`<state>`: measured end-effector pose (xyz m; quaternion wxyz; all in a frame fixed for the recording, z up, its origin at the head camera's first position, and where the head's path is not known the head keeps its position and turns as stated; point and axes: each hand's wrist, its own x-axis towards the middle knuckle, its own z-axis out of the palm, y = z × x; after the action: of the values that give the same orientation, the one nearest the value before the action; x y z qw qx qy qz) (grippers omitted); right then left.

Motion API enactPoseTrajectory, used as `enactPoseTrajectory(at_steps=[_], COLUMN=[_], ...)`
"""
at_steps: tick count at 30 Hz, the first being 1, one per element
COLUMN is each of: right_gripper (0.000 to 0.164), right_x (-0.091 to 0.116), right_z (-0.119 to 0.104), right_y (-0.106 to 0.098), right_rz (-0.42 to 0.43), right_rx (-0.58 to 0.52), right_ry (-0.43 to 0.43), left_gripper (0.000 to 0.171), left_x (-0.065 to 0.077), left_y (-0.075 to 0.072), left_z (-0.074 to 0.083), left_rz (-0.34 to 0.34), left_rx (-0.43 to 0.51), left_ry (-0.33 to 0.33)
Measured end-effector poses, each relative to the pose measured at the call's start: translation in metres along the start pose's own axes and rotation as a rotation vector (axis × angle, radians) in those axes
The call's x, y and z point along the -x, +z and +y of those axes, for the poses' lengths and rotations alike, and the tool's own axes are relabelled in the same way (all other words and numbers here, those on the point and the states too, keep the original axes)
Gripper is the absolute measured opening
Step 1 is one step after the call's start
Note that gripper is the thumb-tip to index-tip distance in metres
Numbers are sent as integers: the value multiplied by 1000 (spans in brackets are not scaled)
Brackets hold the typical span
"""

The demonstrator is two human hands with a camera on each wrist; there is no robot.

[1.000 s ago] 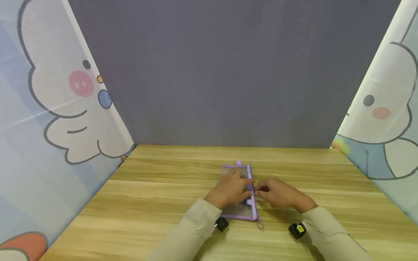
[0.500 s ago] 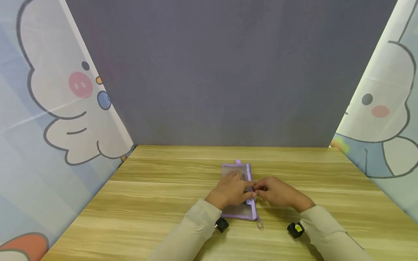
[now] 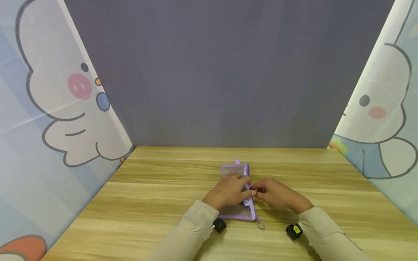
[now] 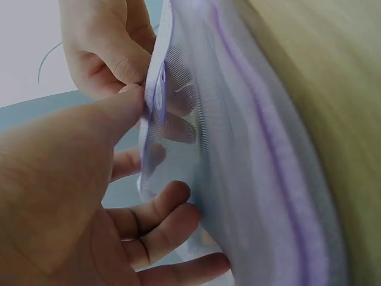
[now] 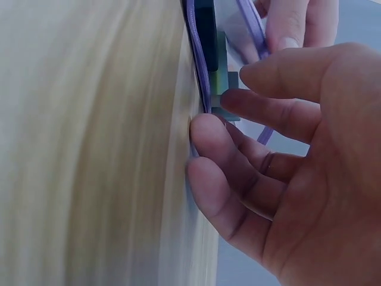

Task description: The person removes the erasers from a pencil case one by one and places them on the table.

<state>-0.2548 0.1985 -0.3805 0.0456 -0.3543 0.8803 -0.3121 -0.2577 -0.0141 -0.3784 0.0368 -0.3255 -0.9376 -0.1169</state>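
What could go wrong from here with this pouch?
1. The left hand pinches one edge of the purple mesh pouch; if that slips, the opening could close on the fingers of the right hand.
2. A dark item and a green item show between its parted edges; a nudge might push them out onto the wooden table.

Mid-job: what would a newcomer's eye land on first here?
Probably the purple-edged pouch on the wooden table, the left grip over it and the right grip at its right edge. Then the white cartoon animals: one with a pink snout on the left, another on the right.
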Motion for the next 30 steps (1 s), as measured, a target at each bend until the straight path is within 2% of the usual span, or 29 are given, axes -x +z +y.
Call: enactPoseTrajectory(at_steps=[6, 11, 13, 18, 30], right_gripper=[13, 8, 5, 17, 16], right_x=[-2, -1, -1, -2, -3], right_z=[0, -2, -2, -4, -1], right_y=[1, 1, 1, 2, 7], right_rz=[8, 18, 15, 13, -6], right_rx=[41, 76, 73, 94, 136], right_ry=[-6, -19, -12, -6, -9], left_gripper=[29, 27, 24, 16, 11], left_x=[0, -1, -1, -1, 4], left_y=[-2, -2, -2, -6, -1], left_z=[-4, -5, -5, -6, -10], left_rz=[41, 76, 78, 66, 62], left_rx=[93, 117, 121, 159, 237], left_ry=[-11, 1, 2, -22, -35])
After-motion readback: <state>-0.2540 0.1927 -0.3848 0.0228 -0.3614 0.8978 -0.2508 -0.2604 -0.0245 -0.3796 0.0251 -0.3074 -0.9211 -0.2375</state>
